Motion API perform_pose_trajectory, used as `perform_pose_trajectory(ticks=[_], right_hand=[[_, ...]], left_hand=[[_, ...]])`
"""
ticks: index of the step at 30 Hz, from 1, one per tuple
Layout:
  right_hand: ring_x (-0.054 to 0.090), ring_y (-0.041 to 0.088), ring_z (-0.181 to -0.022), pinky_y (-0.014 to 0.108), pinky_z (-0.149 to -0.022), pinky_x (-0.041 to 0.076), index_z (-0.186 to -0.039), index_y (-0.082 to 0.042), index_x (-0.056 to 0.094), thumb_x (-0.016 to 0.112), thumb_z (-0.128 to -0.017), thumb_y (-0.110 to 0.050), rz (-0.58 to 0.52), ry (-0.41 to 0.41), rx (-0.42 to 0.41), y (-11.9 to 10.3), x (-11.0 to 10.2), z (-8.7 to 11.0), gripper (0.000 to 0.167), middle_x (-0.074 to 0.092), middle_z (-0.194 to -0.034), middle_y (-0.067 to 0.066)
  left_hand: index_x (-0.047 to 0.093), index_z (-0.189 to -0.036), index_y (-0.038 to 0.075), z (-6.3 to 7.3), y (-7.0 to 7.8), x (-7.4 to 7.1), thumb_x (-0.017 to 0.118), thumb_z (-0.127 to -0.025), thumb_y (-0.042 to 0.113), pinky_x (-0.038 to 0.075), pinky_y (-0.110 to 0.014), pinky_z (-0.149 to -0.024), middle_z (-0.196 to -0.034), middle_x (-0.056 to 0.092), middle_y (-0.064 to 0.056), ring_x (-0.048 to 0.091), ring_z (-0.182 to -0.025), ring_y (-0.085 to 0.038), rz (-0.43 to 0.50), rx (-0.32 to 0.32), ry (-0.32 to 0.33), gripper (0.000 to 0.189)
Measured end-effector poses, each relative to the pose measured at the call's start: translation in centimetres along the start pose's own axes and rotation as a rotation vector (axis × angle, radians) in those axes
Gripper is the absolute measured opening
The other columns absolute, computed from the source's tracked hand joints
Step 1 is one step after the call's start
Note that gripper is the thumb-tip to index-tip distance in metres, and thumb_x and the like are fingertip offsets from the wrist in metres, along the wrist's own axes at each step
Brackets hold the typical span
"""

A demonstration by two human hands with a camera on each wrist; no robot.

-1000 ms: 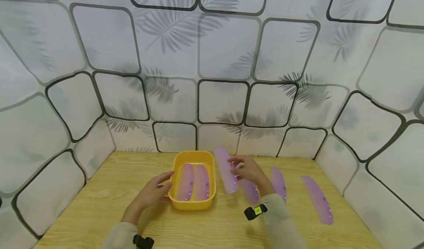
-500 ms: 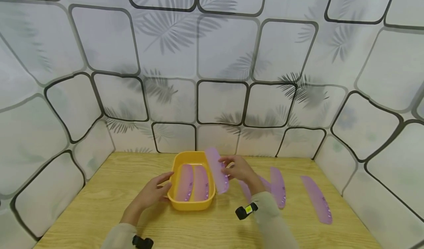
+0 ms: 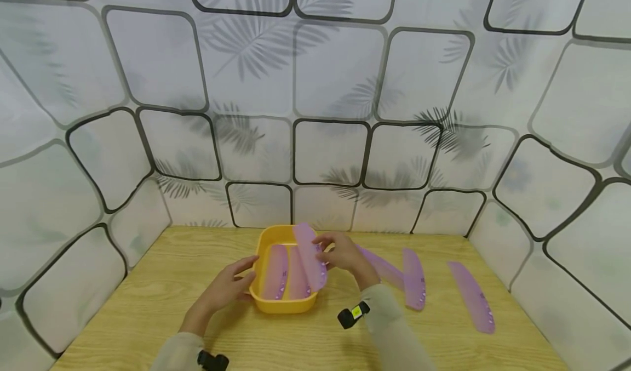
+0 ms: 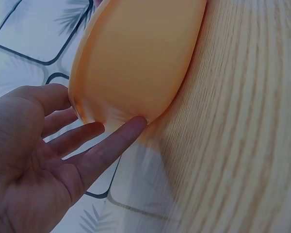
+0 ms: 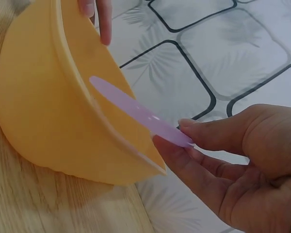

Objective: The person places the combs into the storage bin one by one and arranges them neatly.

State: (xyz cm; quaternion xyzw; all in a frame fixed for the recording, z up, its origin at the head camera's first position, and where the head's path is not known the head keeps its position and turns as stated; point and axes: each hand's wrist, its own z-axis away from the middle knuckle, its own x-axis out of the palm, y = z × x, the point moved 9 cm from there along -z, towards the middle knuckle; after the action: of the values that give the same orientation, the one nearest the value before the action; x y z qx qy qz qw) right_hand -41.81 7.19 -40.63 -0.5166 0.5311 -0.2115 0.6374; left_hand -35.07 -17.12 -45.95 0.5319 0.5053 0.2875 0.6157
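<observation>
My right hand point(image 3: 340, 253) pinches a translucent purple plastic strip point(image 3: 309, 258), long with rounded ends and small white marks along one edge. The strip is tilted over the right rim of a yellow tub point(image 3: 282, 307), overlapping another strip there in the head view. Inside the tub lie two similar strips point(image 3: 276, 272), side by side. In the right wrist view the held strip point(image 5: 131, 107) appears edge-on between thumb and fingertips. My left hand point(image 3: 224, 286) holds the tub's left side; the left wrist view has fingertips on both the rim and outer wall.
Three more purple strips lie on the wood-grain table point(image 3: 315, 343) to the right: a slanted one point(image 3: 386, 269) partly behind my right hand, an upright one point(image 3: 414, 280) touching it, and one farther right point(image 3: 471, 297). A patterned wall covering point(image 3: 332, 152) surrounds the back and sides.
My right hand has carried the pinched strip left, from beside the tub to over its right rim. The left hand and tub have stayed in place.
</observation>
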Motion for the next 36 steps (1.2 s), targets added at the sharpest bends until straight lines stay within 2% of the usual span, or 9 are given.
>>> perform_pose_trajectory(ticks=[3, 8, 18, 25, 29, 32, 36], right_hand=[[0.061, 0.013, -0.068, 0.038, -0.062, 0.065, -0.125, 0.01, 0.066, 0.07, -0.09, 0.008, 0.006, 0.004, 0.009, 0.0, 0.4, -0.3, 0.035, 0.06, -0.1, 0.019], [0.062, 0.014, -0.065, 0.038, -0.062, 0.065, -0.124, 0.009, 0.067, 0.071, -0.089, 0.008, 0.012, 0.008, 0.034, -0.5, 1.1, -0.4, 0.035, 0.061, -0.101, 0.02], [0.062, 0.014, -0.061, 0.029, -0.056, 0.062, -0.12, 0.003, 0.072, 0.074, -0.087, 0.005, 0.139, -0.003, 0.058, -0.5, 3.0, -1.1, 0.033, 0.065, -0.1, 0.015], [0.061, 0.014, -0.064, 0.029, -0.057, 0.062, -0.119, 0.003, 0.073, 0.076, -0.087, 0.002, 0.17, -0.019, 0.053, -0.7, 4.2, -1.6, 0.032, 0.064, -0.095, 0.013], [0.058, 0.015, -0.072, 0.022, -0.059, 0.054, -0.116, -0.001, 0.075, 0.078, -0.087, -0.002, 0.232, 0.003, 0.056, -0.6, 4.7, -1.9, 0.03, 0.064, -0.093, 0.009], [0.056, 0.016, -0.079, 0.022, -0.063, 0.049, -0.116, -0.003, 0.076, 0.079, -0.087, -0.005, 0.281, 0.014, 0.069, -0.7, 5.2, -2.0, 0.028, 0.066, -0.094, 0.008], [0.058, 0.018, -0.081, 0.025, -0.066, 0.053, -0.117, -0.005, 0.076, 0.078, -0.089, -0.006, 0.31, 0.017, 0.099, -0.9, 6.0, -2.0, 0.028, 0.067, -0.096, 0.008]], left_hand=[[0.025, -0.159, -0.009, 0.0, 0.1, 0.0, 0.05, -0.11, 0.014, 0.066, -0.044, -0.081, -0.162, 0.02, -0.041, 0.052, -0.132, -0.058, 0.0, 0.004, 0.0, 0.059], [0.026, -0.159, -0.009, 0.0, 0.0, -0.1, 0.049, -0.11, 0.014, 0.066, -0.043, -0.08, -0.162, 0.019, -0.041, 0.052, -0.131, -0.059, -0.001, 0.003, 0.001, 0.059], [0.025, -0.158, -0.012, 0.0, 0.2, 0.1, 0.049, -0.11, 0.012, 0.066, -0.044, -0.08, -0.16, 0.02, -0.043, 0.054, -0.129, -0.059, 0.009, 0.022, 0.0, 0.058], [0.027, -0.158, -0.011, 0.0, 0.3, 0.1, 0.048, -0.11, 0.013, 0.066, -0.044, -0.08, -0.161, 0.021, -0.043, 0.054, -0.13, -0.058, 0.001, 0.017, 0.005, 0.058], [0.027, -0.157, -0.011, 0.0, 0.3, 0.1, 0.048, -0.11, 0.013, 0.066, -0.045, -0.081, -0.16, 0.021, -0.043, 0.054, -0.13, -0.058, -0.005, 0.016, 0.005, 0.057], [0.028, -0.157, -0.011, 0.0, 0.3, 0.1, 0.049, -0.11, 0.012, 0.066, -0.046, -0.08, -0.16, 0.022, -0.043, 0.054, -0.13, -0.059, 0.0, 0.015, 0.008, 0.057], [0.027, -0.157, -0.012, 0.1, 0.4, 0.2, 0.05, -0.109, 0.01, 0.066, -0.046, -0.079, -0.16, 0.022, -0.043, 0.054, -0.129, -0.059, 0.006, 0.02, 0.005, 0.057]])
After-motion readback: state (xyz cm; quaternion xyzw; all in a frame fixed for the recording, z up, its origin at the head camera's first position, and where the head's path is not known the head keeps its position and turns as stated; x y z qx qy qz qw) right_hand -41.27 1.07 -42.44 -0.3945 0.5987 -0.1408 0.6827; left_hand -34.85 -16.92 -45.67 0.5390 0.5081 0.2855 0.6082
